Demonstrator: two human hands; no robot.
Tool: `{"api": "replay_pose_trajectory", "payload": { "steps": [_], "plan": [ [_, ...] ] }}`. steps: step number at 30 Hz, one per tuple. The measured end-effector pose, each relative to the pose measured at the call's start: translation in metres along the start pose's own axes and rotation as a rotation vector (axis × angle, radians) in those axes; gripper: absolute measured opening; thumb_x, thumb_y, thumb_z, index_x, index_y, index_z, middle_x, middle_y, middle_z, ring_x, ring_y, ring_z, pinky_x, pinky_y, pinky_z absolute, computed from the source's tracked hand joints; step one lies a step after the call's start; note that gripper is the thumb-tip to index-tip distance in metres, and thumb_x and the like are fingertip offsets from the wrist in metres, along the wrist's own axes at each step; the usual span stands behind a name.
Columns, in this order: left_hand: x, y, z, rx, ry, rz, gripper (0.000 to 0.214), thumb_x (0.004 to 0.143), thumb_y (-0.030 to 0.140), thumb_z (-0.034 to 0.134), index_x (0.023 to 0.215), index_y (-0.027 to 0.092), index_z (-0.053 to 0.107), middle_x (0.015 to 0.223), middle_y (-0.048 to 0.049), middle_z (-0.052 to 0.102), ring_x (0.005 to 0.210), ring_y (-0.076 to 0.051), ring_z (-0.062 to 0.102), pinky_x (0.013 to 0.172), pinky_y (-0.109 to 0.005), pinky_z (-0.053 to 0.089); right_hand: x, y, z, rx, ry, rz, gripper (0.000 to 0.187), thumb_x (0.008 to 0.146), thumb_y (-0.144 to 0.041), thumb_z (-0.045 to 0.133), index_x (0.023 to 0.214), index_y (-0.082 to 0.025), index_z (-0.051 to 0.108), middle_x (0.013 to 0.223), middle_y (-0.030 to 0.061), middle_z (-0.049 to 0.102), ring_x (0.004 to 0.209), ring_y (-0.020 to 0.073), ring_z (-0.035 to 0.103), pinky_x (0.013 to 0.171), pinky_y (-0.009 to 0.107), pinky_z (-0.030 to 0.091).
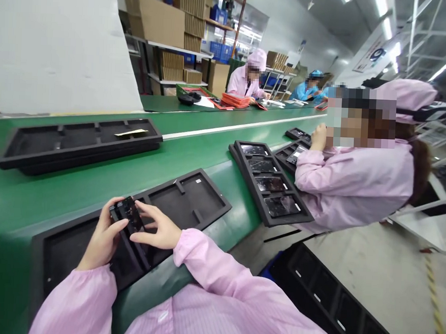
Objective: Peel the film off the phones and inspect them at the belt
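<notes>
A green bench (108, 177) is seen running across the view, and black trays are laid out on it. The tray (192, 197) nearest the person is divided into shallow compartments, and the ones left uncovered hold nothing. A second tray stack (79, 143) is set farther back on the bench, with a small yellowish strip (131, 132) lying in one compartment. A third tray (270, 184), to the right beside a co-worker in a pink coat (355, 180), is filled with glossy dark panels, one to each compartment. A small, flat, black, rectangular part (129, 214) is held just above the nearest tray. It is gripped at its left edge by the left hand (103, 238) and pinched from the right by the right hand (157, 230).
</notes>
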State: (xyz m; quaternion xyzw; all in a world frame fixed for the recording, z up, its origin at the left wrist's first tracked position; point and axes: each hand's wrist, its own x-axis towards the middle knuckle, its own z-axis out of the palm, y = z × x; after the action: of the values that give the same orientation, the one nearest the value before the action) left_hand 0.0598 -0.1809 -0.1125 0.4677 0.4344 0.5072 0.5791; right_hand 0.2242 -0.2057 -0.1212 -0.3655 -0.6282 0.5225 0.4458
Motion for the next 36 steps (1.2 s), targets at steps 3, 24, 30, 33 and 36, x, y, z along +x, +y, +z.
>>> {"api": "replay_pose_trajectory", "payload": {
  "steps": [3, 24, 30, 33, 36],
  "plan": [
    [0.006, 0.002, 0.004, 0.042, -0.040, -0.027, 0.058, 0.073, 0.041, 0.073, 0.127, 0.035, 0.052, 0.130, 0.0007, 0.058, 0.128, -0.032, 0.051, 0.105, -0.039, 0.048, 0.008, 0.001, -0.008, 0.085, -0.029, 0.092, 0.102, 0.069, -0.039, 0.085, 0.154, -0.039, 0.028, 0.154, 0.0106, 0.033, 0.134, 0.0308, 0.046, 0.094, 0.042, 0.053],
    [0.033, 0.012, -0.012, 0.188, -0.483, -0.071, 0.085, 0.072, 0.038, 0.081, 0.147, 0.034, 0.039, 0.160, -0.0091, 0.032, 0.146, -0.038, 0.033, 0.107, -0.050, 0.049, 0.034, 0.030, -0.023, 0.377, -0.046, 0.067, 0.108, 0.060, -0.048, 0.089, 0.149, -0.032, 0.031, 0.144, 0.0110, 0.040, 0.109, 0.0200, 0.057, 0.089, 0.034, 0.050],
    [0.038, 0.006, -0.012, 0.140, -0.473, -0.077, 0.079, 0.072, 0.033, 0.082, 0.141, 0.033, 0.046, 0.156, -0.0102, 0.039, 0.143, -0.037, 0.039, 0.104, -0.048, 0.052, 0.034, 0.028, -0.027, 0.372, -0.070, 0.009, 0.108, 0.064, -0.048, 0.086, 0.152, -0.027, 0.027, 0.145, 0.0129, 0.044, 0.125, 0.0270, 0.054, 0.107, 0.044, 0.042],
    [0.037, 0.010, -0.013, 0.086, -0.565, -0.074, 0.082, 0.075, 0.033, 0.081, 0.145, 0.031, 0.039, 0.155, -0.0141, 0.038, 0.138, -0.033, 0.047, 0.104, -0.042, 0.051, 0.033, 0.023, -0.026, 0.373, -0.096, 0.011, 0.105, 0.067, -0.047, 0.084, 0.152, -0.025, 0.026, 0.146, 0.0144, 0.043, 0.132, 0.0296, 0.049, 0.111, 0.047, 0.038],
    [0.040, 0.012, -0.011, 0.031, -0.661, -0.051, 0.091, 0.073, 0.031, 0.082, 0.148, 0.033, 0.031, 0.154, -0.0156, 0.036, 0.137, -0.033, 0.047, 0.095, -0.038, 0.055, 0.035, 0.020, -0.027, 0.387, -0.078, -0.010, 0.100, 0.071, -0.050, 0.080, 0.151, -0.026, 0.025, 0.148, 0.0138, 0.042, 0.136, 0.0295, 0.046, 0.116, 0.049, 0.032]
  ]
}}
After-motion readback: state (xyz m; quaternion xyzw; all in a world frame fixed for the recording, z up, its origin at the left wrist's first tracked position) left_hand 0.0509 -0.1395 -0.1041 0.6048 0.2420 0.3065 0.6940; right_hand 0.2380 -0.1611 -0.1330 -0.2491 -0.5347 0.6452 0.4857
